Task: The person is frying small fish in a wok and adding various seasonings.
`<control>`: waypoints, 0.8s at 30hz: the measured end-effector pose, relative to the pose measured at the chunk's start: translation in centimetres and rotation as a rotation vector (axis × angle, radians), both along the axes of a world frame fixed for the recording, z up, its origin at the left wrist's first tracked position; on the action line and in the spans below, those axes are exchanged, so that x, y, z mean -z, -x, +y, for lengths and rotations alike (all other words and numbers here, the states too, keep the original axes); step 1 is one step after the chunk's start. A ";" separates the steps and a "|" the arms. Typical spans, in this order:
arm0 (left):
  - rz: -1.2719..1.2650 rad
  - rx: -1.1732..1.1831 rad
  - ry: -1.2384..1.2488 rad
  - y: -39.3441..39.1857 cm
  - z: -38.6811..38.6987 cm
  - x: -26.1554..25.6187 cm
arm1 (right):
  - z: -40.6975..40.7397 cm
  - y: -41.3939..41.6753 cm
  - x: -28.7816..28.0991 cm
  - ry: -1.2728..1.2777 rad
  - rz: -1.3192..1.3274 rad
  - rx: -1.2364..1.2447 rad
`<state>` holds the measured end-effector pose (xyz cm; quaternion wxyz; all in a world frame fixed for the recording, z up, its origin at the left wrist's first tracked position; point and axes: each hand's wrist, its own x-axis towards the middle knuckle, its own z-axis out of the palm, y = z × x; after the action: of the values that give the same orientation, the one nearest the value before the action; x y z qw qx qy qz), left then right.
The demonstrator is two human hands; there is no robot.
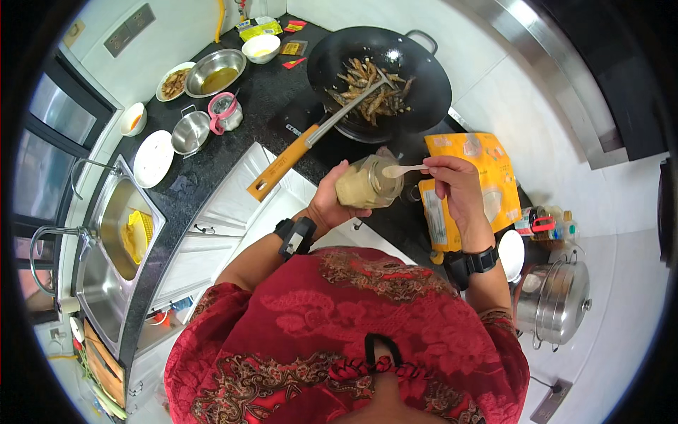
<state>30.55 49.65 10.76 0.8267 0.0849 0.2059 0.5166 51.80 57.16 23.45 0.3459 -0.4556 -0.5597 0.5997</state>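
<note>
My left hand (331,199) grips a glass jar (363,185) of pale yellowish powder, tilted with its mouth to the right. Between the fingertips of my right hand (455,180) is a small white spoon (412,168), its bowl at the jar's mouth with some powder in it. Beyond the jar, a black wok (424,100) holds small browned fish (365,79). A metal spatula with a wooden handle (286,164) rests in the wok, its handle reaching out over the counter's edge towards the left.
Yellow packages (471,148), bottles (553,225), a white bowl (511,254) and a steel steamer pot (564,302) stand to the right. Left are steel bowls (192,130), a pink-lidded jar (226,112), a white plate (153,159) and the sink (103,297).
</note>
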 end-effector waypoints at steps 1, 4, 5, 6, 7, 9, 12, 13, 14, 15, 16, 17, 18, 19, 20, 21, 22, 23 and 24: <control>0.014 -0.016 0.025 0.1 -0.3 0.2 | 0.5 0.3 -0.2 0.006 0.018 0.009; -0.005 -0.025 0.020 0.4 -0.6 0.8 | 4.3 2.0 -1.7 -0.076 0.081 0.079; -0.008 -0.024 0.028 0.4 -0.6 1.1 | 6.3 2.7 -2.0 -0.127 0.141 0.104; -0.011 -0.014 0.037 0.3 -0.7 1.0 | 7.9 3.5 -2.3 -0.144 0.145 0.106; 0.001 -0.015 0.076 0.2 -0.6 0.9 | 9.5 4.3 -2.6 -0.187 0.059 0.162; -0.006 -0.016 0.056 0.5 -1.0 1.0 | 10.8 5.8 -2.5 -0.238 -0.061 0.236; -0.033 -0.021 0.070 0.8 -1.2 1.5 | 9.4 4.9 -2.3 -0.243 -0.096 0.203; -0.018 -0.024 0.060 1.0 -1.2 1.5 | 8.4 4.5 -2.2 -0.238 -0.097 0.204; -0.002 -0.018 0.051 0.9 -1.1 1.5 | 7.1 3.6 -2.1 -0.227 -0.083 0.140; 0.001 -0.003 0.056 0.9 -0.9 1.4 | 6.0 2.8 -2.0 -0.215 -0.067 0.079; 0.010 -0.001 0.053 0.8 -0.7 1.2 | 4.6 2.0 -1.6 -0.208 -0.066 0.100; 0.021 0.016 0.047 0.6 -0.2 1.0 | 3.0 1.2 -1.2 -0.283 -0.142 0.024; 0.029 0.061 0.051 0.2 0.3 0.9 | 1.8 0.6 -0.8 -0.353 -0.220 -0.042; 0.035 0.069 0.048 -0.2 0.8 0.8 | 0.9 0.3 -0.4 -0.562 -0.332 -0.102; 0.040 0.087 0.046 -0.8 1.2 0.7 | -0.3 0.1 0.0 -0.758 -0.458 -0.157; 0.049 0.121 0.082 -1.0 1.5 0.6 | -1.8 0.5 -0.7 -0.701 -0.548 -0.154; 0.080 0.135 0.072 -1.6 1.7 0.4 | -3.3 0.6 -1.6 -0.635 -0.636 -0.146; 0.066 0.176 0.050 -2.3 1.8 -0.1 | -4.3 0.2 -1.6 -0.602 -0.652 -0.083; 0.050 0.215 0.027 -3.0 2.0 -0.6 | -4.9 -0.4 -1.6 -0.686 -0.678 -0.100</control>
<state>33.59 51.63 11.36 0.8731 0.1083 0.2232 0.4197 52.22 52.22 25.01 0.2452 -0.4574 -0.8275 0.2141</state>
